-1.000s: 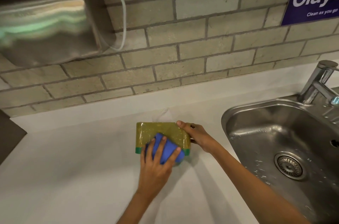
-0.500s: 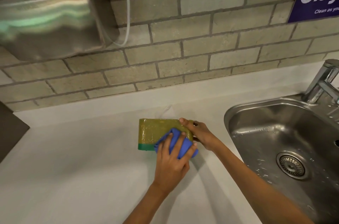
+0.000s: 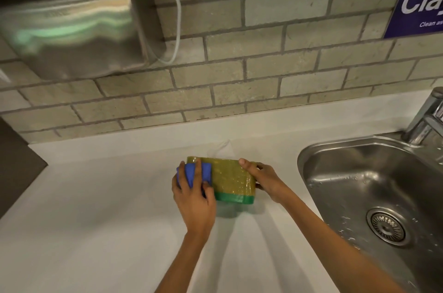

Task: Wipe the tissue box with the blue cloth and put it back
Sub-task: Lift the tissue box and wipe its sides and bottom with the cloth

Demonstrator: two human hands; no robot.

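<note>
A gold glittery tissue box (image 3: 231, 178) with a green band along its lower edge rests on the white counter (image 3: 96, 208), a white tissue poking out behind it. My right hand (image 3: 265, 178) grips the box's right end and holds it steady. My left hand (image 3: 194, 199) presses a folded blue cloth (image 3: 191, 174) against the box's left end, fingers spread over the cloth. Most of the cloth is hidden under my fingers.
A steel sink (image 3: 374, 196) with a drain (image 3: 387, 226) lies right of the box, a tap (image 3: 426, 117) at its back corner. A metal dispenser (image 3: 72, 26) with a white cable hangs on the brick wall. A purple sign (image 3: 419, 0) is top right.
My left hand has slid the blue cloth from the box's right front across to its left end. My right hand keeps its hold on the right end.
</note>
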